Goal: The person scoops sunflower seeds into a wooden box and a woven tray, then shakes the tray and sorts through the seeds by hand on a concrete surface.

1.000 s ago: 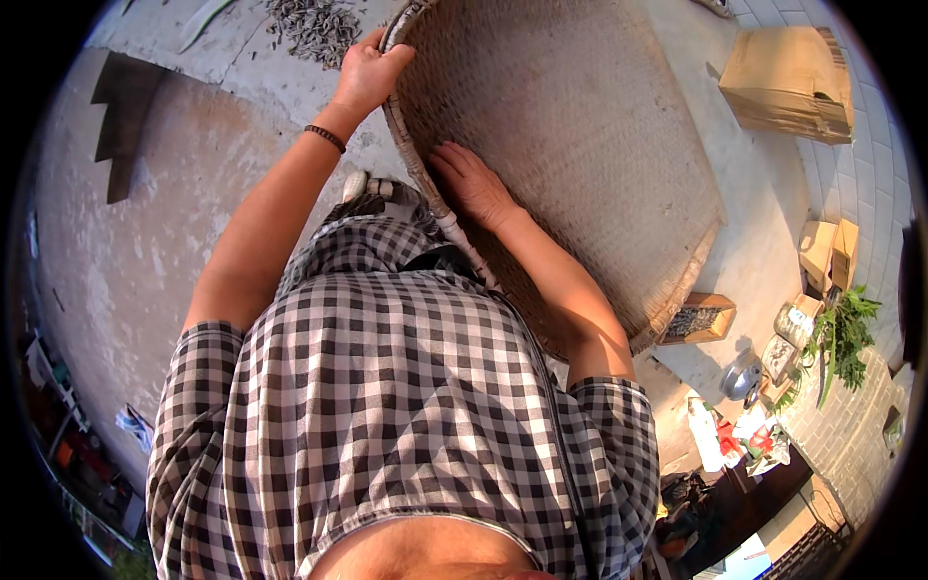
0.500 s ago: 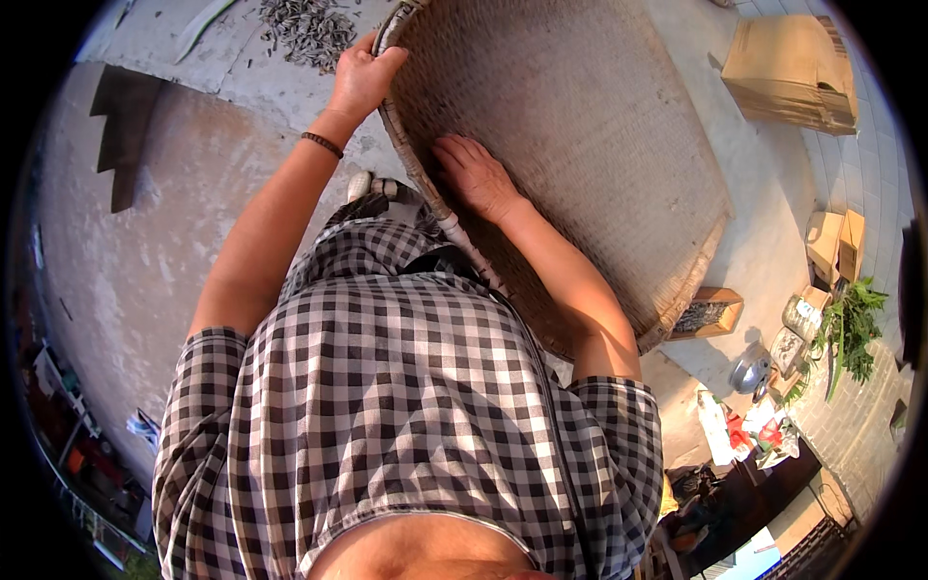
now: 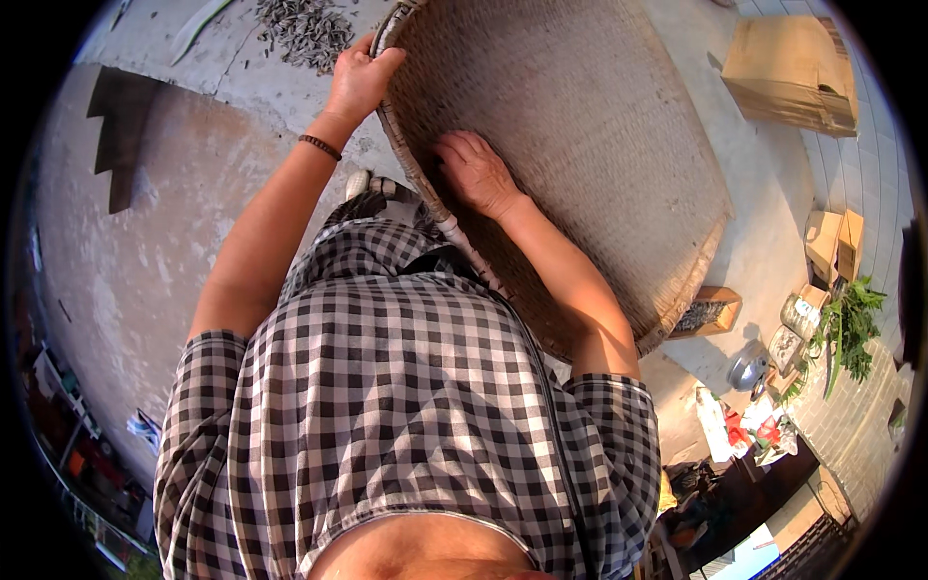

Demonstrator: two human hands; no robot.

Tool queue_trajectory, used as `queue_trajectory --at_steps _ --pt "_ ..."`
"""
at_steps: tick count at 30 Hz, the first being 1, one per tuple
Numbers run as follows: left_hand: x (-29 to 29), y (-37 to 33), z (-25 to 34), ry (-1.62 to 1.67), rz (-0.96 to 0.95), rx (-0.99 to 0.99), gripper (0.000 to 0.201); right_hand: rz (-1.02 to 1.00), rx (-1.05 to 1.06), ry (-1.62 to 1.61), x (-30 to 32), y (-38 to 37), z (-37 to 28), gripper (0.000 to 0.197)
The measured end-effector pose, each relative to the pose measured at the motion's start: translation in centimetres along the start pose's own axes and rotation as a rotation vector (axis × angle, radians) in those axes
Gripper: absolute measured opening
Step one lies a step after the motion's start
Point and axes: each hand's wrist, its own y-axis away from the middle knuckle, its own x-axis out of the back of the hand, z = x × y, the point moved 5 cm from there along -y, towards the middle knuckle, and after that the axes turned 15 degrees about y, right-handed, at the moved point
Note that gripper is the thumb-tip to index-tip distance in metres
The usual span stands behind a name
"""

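Note:
A large woven winnowing basket (image 3: 599,135) with a thick bound rim is tilted in front of me, reaching past the top of the picture. My left hand (image 3: 363,77) is closed round the rim at its left side, with the thumb on top. Inside, my right hand (image 3: 476,174) lies on the weave close to the rim, palm down and fingers stretched out. No loose stuff shows in the visible part of the basket. Beyond my left hand, a heap of dark striped seeds (image 3: 304,34) lies on the concrete.
Cardboard boxes (image 3: 788,72) stand by the wall at right. A wooden box (image 3: 710,314) with dark contents sits beside the basket's lower edge. Further right are a metal bowl (image 3: 748,367), green leaves (image 3: 855,333) and plastic bags (image 3: 764,425). A ledge edge (image 3: 227,104) runs at upper left.
Hardly anything differs. My right hand has shifted very slightly up inside the basket; my left hand keeps its grip on the rim.

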Motion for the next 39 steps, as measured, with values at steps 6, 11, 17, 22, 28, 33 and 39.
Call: queue_trajectory --at_steps 6,11,17,22,28,33,39 --pt "-0.5 0.6 1.3 0.068 -0.005 -0.01 0.027 0.148 -0.137 0.196 -0.2 -3.7 1.3 0.048" --pt "-0.3 0.5 0.7 0.02 0.02 -0.093 0.028 0.012 -0.05 0.13 -0.1 0.9 -0.2 0.05" --pt "-0.2 0.3 0.7 0.018 0.023 -0.032 0.029 0.03 -0.05 0.084 -0.7 -2.5 -0.7 0.042" --pt "-0.6 0.9 1.6 0.032 0.041 -0.048 0.031 0.046 -0.045 0.101 0.0 -1.8 -1.4 0.035" --pt "-0.5 0.8 1.6 -0.021 0.053 -0.03 0.032 -0.051 -0.077 0.067 -0.2 -1.0 -0.6 0.037" --pt "-0.7 1.1 1.9 0.056 0.043 -0.011 0.034 0.004 -0.073 0.124 0.1 -1.5 -1.3 0.036" --pt "-0.8 1.1 1.3 0.082 0.026 -0.011 0.039 -0.052 -0.086 0.042 1.5 3.0 -0.8 0.057"
